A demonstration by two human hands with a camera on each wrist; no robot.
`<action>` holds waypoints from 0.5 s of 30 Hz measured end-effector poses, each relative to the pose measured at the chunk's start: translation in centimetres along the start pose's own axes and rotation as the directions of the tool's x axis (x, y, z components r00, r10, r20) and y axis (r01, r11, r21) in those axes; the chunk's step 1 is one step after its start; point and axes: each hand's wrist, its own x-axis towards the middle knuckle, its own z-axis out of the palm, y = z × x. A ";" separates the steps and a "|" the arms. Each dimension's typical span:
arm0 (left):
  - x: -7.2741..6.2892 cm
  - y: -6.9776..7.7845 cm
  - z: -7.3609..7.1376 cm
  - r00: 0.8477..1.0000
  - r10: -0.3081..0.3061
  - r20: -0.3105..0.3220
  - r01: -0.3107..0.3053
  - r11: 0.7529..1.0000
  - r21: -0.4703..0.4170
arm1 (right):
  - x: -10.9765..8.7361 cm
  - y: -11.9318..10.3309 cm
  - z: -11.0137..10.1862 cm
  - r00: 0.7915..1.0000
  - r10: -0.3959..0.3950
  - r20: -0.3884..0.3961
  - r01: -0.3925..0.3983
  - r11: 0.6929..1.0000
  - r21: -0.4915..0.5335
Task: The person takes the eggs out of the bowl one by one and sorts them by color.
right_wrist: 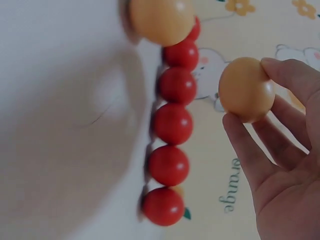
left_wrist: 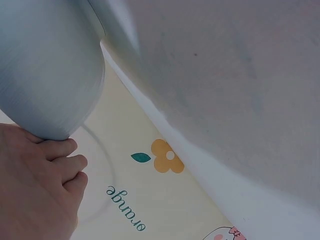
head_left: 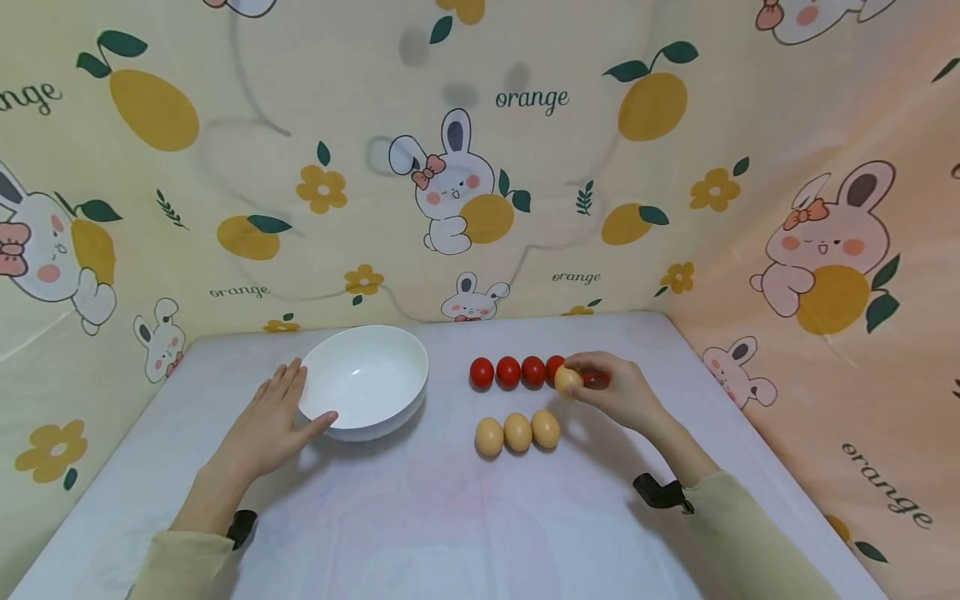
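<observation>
A large white bowl (head_left: 363,375) stands on the table left of the middle. My left hand (head_left: 262,425) rests against its left side, fingers straight and thumb stretched along the near rim; in the left wrist view the left hand (left_wrist: 40,180) touches the bowl's outer wall (left_wrist: 55,60). Between thumb and fingers, my right hand (head_left: 618,392) pinches a light-brown egg (head_left: 568,382), lifted above the row of red balls. The right wrist view shows this held egg (right_wrist: 246,90) clear of the table. Three more eggs (head_left: 517,432) lie side by side in front.
Behind the eggs, several shiny red balls (head_left: 508,372) form a row, its right end partly hidden by my right hand. White cloth covers the table (head_left: 420,525). A patterned curtain (head_left: 315,108) with rabbits and oranges closes off the back and sides.
</observation>
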 end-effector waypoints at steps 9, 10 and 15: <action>0.0 0.0 -0.2 1.000 0.004 0.001 -0.004 1.000 0.002 | -0.9 1.6 -0.3 0.991 0.059 0.121 -0.056 0.998 -0.024; 0.0 0.0 -0.2 1.000 0.004 0.002 -0.004 1.000 0.002 | -1.0 1.7 -0.3 0.989 0.060 0.135 -0.057 0.998 -0.031; -0.1 0.1 -0.2 1.000 0.006 0.002 -0.006 1.000 -0.003 | -1.3 2.1 -0.2 0.975 0.083 0.204 -0.073 0.996 -0.053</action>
